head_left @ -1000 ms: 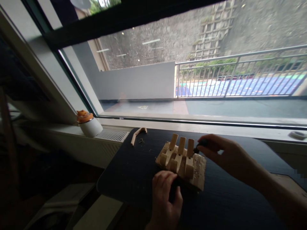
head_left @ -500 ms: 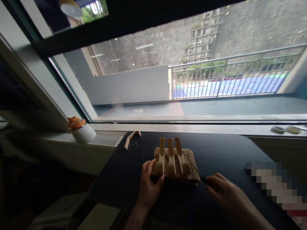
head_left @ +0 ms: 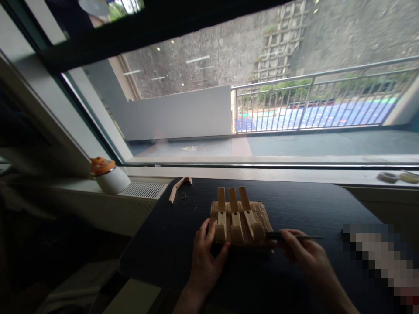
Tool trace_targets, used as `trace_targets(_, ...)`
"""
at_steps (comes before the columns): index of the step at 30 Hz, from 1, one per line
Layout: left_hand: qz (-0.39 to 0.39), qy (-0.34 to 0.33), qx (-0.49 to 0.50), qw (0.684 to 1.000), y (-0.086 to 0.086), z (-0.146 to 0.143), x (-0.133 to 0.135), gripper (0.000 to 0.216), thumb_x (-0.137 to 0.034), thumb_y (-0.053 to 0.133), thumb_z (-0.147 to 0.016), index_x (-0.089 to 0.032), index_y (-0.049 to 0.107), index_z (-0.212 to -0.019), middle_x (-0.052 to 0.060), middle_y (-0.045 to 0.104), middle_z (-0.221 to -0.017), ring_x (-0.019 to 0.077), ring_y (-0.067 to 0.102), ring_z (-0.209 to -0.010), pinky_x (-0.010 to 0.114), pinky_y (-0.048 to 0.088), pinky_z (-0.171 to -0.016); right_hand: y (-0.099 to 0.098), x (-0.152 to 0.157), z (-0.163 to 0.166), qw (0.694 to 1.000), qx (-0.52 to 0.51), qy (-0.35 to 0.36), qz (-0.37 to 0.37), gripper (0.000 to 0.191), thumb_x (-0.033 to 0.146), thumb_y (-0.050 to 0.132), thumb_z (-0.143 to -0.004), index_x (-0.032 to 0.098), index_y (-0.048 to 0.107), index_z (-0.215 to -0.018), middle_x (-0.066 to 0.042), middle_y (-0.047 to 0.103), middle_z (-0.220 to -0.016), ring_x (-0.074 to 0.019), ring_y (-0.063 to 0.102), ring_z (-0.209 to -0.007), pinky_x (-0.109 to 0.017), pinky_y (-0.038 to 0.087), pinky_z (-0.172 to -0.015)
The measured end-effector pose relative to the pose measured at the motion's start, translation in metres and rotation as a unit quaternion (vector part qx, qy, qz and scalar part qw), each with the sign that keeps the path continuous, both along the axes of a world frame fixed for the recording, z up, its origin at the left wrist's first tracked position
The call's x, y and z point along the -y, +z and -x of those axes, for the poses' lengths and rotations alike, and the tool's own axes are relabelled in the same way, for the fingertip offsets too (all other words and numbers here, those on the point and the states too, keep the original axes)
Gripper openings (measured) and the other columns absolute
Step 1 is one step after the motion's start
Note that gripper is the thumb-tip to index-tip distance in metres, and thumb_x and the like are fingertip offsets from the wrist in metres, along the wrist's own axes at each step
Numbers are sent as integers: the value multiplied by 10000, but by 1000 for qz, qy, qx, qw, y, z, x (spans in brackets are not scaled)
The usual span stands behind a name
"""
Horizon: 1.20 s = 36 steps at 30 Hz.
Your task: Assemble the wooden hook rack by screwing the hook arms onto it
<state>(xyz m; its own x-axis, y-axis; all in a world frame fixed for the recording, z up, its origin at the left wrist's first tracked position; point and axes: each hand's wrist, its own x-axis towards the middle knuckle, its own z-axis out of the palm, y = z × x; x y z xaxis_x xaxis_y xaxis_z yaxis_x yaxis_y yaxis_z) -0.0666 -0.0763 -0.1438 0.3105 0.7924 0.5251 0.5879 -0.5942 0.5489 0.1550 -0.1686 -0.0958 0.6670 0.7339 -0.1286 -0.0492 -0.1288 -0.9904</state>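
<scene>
A rough brown board (head_left: 263, 214) lies on the dark table, with three pale wooden hooks (head_left: 235, 220) side by side on it. Each hook has a dark hole or screw head near its middle; I cannot make out which. My left hand (head_left: 207, 250) grips the board's near left corner, fingers along the side and thumb at the front edge. Just right of the board, my right hand (head_left: 303, 250) is closed around a slim screwdriver (head_left: 274, 235). Its thicker dark handle points left towards the board, and its thin shaft sticks out to the right.
A loose wooden hook (head_left: 178, 188) lies at the table's far left, beside several small screws (head_left: 184, 196). The black table (head_left: 157, 244) has rounded corners. Behind it are a windowsill (head_left: 203, 172), a white pot with an orange top (head_left: 113, 179) and tape rolls (head_left: 388, 176).
The screwdriver has turned round in my right hand: its shaft pointed at the board before, and now its handle does. My left hand stays on the board.
</scene>
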Motion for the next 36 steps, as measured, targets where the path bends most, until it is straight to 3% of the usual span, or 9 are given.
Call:
trace_targets(4, 4, -5, 9, 1000, -1, 0, -1, 441, -342, 599, -826, -220, 530, -1243, 125, 431, -1369, 298, 438, -1240, 499, 431, -986, -7, -1, 2, 999, 12, 35, 14, 437, 566, 623, -678, 152, 656, -813, -32, 641, -541, -154, 515, -464, -250, 356, -403)
trace_targets(10, 3, 2, 23, 1000, -2, 0, -2, 490, -367, 622, -806, -208, 517, -1257, 131, 452, -1339, 297, 454, -1221, 486, 441, -982, -8, -3, -3, 999, 20, -48, 9, 420, 548, 658, -647, 159, 671, -806, -17, 625, -560, -141, 512, -492, -246, 390, -431)
trace_targets(15, 13, 3, 23, 1000, -2, 0, -2, 445, -365, 618, -810, -204, 550, -1220, 128, 457, -1330, 291, 455, -1220, 482, 439, -985, -10, -5, 4, 998, 57, 19, 1, 459, 583, 630, -669, 143, 686, -786, -35, 630, -553, -163, 534, -498, -262, 408, -438)
trace_targets(20, 2, 12, 39, 999, -3, -1, -2, 460, -349, 642, -788, -203, 556, -1216, 128, 472, -1320, 290, 471, -1207, 473, 447, -979, -7, -2, -5, 999, 25, -32, 1, 439, 551, 676, -640, 152, 683, -824, -44, 660, -613, -162, 553, -537, -256, 444, -465)
trace_targets(25, 8, 4, 36, 999, 0, -1, -3, 418, -340, 627, -800, -208, 568, -1191, 126, 458, -1335, 293, 459, -1214, 485, 438, -982, -11, -5, 7, 999, 36, 24, -6, 443, 577, 641, -658, 153, 688, -777, -33, 634, -540, -157, 542, -488, -257, 429, -432)
trace_targets(29, 14, -3, 42, 999, 0, 0, -1, 424, -323, 624, -801, -205, 551, -1201, 126, 452, -1339, 288, 448, -1227, 482, 425, -993, -15, -9, 5, 1000, 20, -24, -2, 453, 582, 656, -636, 165, 682, -810, -39, 665, -593, -177, 582, -536, -267, 455, -463)
trace_targets(33, 14, 0, 53, 998, 1, 1, -5, 441, -259, 617, -785, -194, 539, -1214, 133, 451, -1350, 294, 444, -1233, 500, 400, -1006, -19, -11, 10, 998, 6, 62, -4, 445, 577, 636, -676, 156, 656, -819, -17, 621, -548, -164, 561, -505, -280, 463, -479)
trace_targets(36, 39, -45, 44, 997, 7, 3, -23, 531, -233, 643, -744, -197, 508, -1256, 127, 469, -1351, 293, 434, -1253, 497, 371, -1035, -13, -8, 11, 995, 29, 97, 1, 423, 568, 606, -707, 159, 643, -812, -17, 615, -548, -170, 565, -505, -266, 435, -425)
